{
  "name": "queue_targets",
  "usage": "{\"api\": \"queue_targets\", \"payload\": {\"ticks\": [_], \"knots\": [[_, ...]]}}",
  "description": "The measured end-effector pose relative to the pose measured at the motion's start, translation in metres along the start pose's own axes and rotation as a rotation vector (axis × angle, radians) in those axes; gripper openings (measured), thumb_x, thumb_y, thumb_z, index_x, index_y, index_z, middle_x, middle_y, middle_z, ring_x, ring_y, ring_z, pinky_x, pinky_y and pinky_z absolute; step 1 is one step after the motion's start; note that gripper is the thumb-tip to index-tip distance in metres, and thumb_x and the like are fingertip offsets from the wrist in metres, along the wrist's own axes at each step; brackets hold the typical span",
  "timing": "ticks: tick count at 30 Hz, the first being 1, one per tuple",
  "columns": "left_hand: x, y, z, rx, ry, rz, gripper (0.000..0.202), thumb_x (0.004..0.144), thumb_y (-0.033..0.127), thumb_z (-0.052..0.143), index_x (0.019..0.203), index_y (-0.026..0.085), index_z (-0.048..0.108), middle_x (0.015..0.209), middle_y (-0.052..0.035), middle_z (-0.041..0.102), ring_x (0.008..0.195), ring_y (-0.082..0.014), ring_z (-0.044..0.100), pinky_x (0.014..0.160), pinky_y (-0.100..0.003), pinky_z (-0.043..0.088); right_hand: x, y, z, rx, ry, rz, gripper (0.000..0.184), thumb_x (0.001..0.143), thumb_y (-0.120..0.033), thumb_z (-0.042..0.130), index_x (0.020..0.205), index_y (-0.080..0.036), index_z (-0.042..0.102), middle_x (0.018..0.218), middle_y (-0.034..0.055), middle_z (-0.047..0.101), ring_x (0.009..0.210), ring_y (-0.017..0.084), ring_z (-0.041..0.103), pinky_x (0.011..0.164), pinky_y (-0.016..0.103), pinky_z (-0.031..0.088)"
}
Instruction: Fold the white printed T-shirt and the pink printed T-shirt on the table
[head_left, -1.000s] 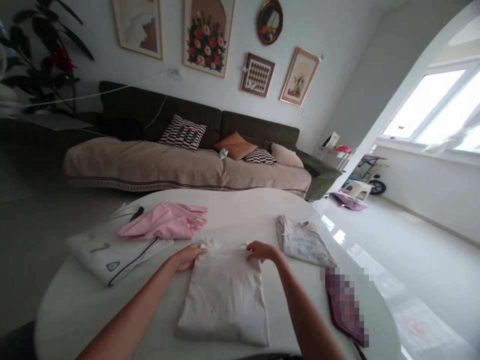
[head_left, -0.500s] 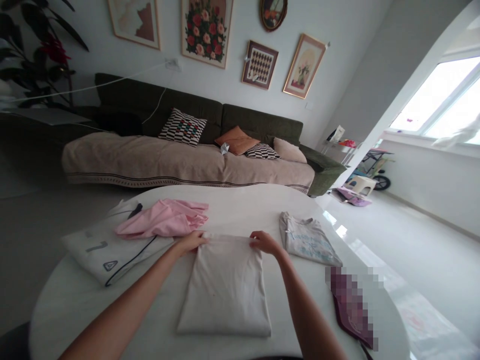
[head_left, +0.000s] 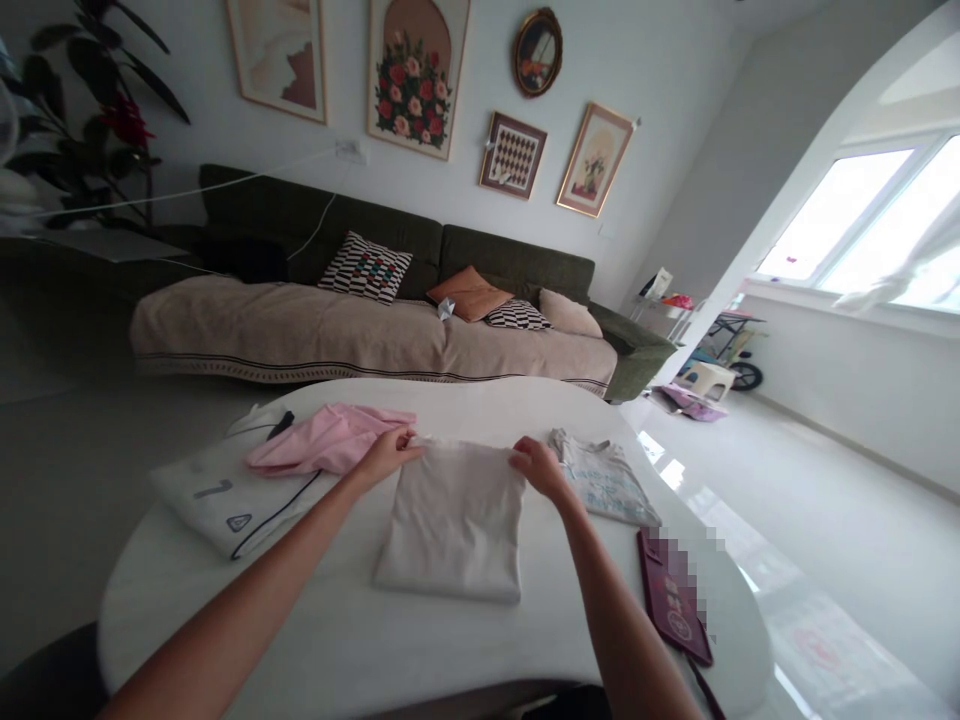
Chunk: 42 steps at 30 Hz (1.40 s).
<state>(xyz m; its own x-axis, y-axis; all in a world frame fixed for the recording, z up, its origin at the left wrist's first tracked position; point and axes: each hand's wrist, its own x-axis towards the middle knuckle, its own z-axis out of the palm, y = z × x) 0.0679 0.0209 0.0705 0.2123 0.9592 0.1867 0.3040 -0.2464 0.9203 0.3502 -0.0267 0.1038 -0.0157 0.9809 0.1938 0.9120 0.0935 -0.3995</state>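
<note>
A white folded garment, its exact kind not shown, makes a rectangle of cloth (head_left: 454, 530) in front of me on the white table (head_left: 322, 640). My left hand (head_left: 386, 455) pinches its far left corner. At the far right corner, my right hand (head_left: 536, 465) grips the same edge between thumb and fingers. That far edge looks slightly raised, while the near edge rests on the tabletop. Left of it lies a pink garment (head_left: 322, 440), on top of a white jersey (head_left: 225, 500) with dark piping. A grey printed T-shirt (head_left: 607, 480) lies folded to the right.
A dark red flat case (head_left: 671, 600) with a strap lies near the table's right edge, partly blurred out. Beyond the table stands a green sofa (head_left: 517, 255) with a beige cover and several cushions. Floor (head_left: 825, 530) stretches away on the right.
My hands have drawn the white cloth's far edge up and its near edge has slid away from me across the table. The camera view has tilted up slightly.
</note>
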Motion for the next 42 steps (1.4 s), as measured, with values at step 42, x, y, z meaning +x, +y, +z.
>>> {"api": "queue_targets", "payload": {"ticks": [42], "knots": [[-0.204, 0.006, 0.099, 0.724, -0.33, 0.256, 0.035, 0.08, 0.012, 0.037, 0.103, 0.019, 0.062, 0.098, -0.0095, 0.063, 0.097, -0.0222, 0.057, 0.106, -0.05, 0.024, -0.198, -0.026, 0.074, -0.134, -0.132, -0.14, 0.026, 0.091, -0.021, 0.04, 0.071, -0.021, 0.057, 0.077, -0.0024, 0.063, 0.081, 0.012, 0.06, 0.106, 0.046, 0.019]]}}
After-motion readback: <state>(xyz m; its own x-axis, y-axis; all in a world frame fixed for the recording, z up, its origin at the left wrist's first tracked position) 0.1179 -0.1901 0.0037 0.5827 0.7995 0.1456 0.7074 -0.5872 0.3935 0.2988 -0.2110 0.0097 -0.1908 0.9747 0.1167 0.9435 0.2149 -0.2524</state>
